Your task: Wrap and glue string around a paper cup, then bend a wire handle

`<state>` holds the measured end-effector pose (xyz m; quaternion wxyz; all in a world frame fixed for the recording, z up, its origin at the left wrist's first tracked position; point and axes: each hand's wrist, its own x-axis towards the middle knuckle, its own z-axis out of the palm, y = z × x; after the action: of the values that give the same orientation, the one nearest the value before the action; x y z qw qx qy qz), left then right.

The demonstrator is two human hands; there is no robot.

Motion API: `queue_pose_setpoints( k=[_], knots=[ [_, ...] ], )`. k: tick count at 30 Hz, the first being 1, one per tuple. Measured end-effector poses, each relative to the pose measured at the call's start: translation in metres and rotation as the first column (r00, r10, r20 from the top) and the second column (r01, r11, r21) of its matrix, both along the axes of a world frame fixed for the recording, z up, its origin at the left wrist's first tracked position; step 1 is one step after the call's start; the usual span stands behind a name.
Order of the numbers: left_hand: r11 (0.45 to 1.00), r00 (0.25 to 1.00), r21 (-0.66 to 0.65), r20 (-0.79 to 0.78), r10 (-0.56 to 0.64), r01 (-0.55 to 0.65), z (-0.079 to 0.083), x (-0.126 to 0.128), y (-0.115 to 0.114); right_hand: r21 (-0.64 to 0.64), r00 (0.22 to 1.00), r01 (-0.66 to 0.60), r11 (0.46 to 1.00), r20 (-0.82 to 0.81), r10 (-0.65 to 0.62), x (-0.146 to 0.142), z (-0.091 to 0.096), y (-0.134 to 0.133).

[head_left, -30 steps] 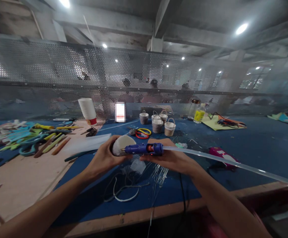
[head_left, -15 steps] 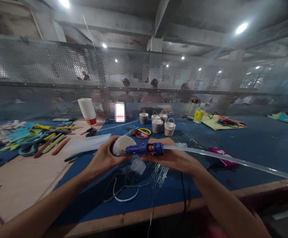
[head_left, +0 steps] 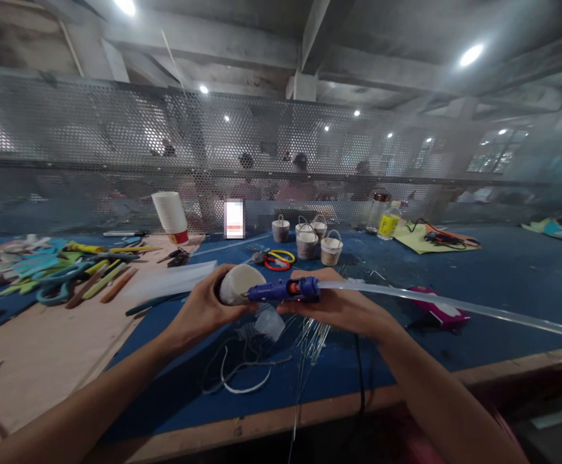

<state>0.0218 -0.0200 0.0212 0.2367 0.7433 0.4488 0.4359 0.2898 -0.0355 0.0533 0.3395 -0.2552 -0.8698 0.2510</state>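
In the head view, my left hand (head_left: 206, 301) is wrapped round a whitish cup (head_left: 242, 280), tilted so its pale round face shows. My right hand (head_left: 336, 303) grips a blue hot glue gun (head_left: 283, 289), its handle hidden by the hand. The gun's nozzle points left, at the edge of the cup; whether it touches I cannot tell. A long clear glue stick (head_left: 436, 298) runs out of the gun's back to the right. Below the hands lie a clear plastic scrap (head_left: 269, 323), a white cord (head_left: 245, 390) and thin wires (head_left: 312, 345).
Several small handled buckets (head_left: 306, 245) stand behind my hands, near red-and-yellow-handled pliers (head_left: 280, 260). Stacked paper cups (head_left: 169, 216), scissors (head_left: 61, 283) and coloured strips (head_left: 24, 264) are at left. A bottle (head_left: 390, 220), yellow paper (head_left: 419, 238) and a magenta packet (head_left: 439, 308) are at right.
The glue gun's tip has shifted slightly right, toward the cup's edge. The glue stick's far end has dipped a little. My left hand keeps its hold on the cup.
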Motion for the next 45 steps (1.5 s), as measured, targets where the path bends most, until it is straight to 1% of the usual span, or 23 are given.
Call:
queue_pose_setpoints(
  k=[6, 10, 12, 16, 21, 26, 31, 36, 45],
  knots=[
    [1.0, 1.0, 0.004, -0.012, 0.023, -0.023, 0.0, -0.003, 0.002, -0.079, 0.987, 0.063, 0.995, -0.145, -0.074, -0.007, -0.009, 0.004],
    [0.999, 0.999, 0.036, -0.023, 0.026, -0.025, 0.001, -0.003, 0.002, -0.094, 0.957, 0.096, 0.991, -0.265, -0.118, -0.014, -0.007, 0.003],
    [0.999, 1.0, 0.038, -0.014, 0.02, -0.02, 0.0, -0.002, 0.002, -0.081, 0.947, 0.117, 0.99, -0.291, -0.136, -0.017, -0.005, 0.001],
    [0.999, 1.0, 0.045, 0.0, 0.004, -0.004, -0.003, -0.001, 0.003, -0.041, 0.961, 0.148, 0.988, -0.232, -0.154, -0.02, -0.004, -0.001],
    [0.999, 1.0, 0.047, 0.0, -0.002, 0.002, -0.004, 0.0, 0.003, 0.008, 0.976, 0.158, 0.987, -0.151, -0.155, -0.021, -0.01, 0.001],
    [0.997, 1.0, 0.079, -0.021, 0.011, -0.009, -0.004, 0.0, 0.002, 0.016, 0.98, 0.153, 0.988, -0.127, -0.15, -0.021, -0.015, 0.003],
    [0.996, 1.0, 0.084, -0.03, 0.007, -0.005, -0.005, 0.0, 0.002, 0.014, 0.982, 0.16, 0.987, -0.103, -0.157, -0.022, -0.019, 0.006],
    [0.997, 1.0, 0.078, -0.023, -0.002, 0.004, -0.005, 0.0, 0.001, 0.018, 0.981, 0.165, 0.986, -0.111, -0.162, -0.022, -0.017, 0.005],
    [0.999, 1.0, 0.043, -0.014, -0.018, 0.018, -0.006, 0.0, 0.002, 0.025, 0.985, 0.137, 0.99, -0.106, -0.133, -0.022, -0.015, 0.003]
  ],
)
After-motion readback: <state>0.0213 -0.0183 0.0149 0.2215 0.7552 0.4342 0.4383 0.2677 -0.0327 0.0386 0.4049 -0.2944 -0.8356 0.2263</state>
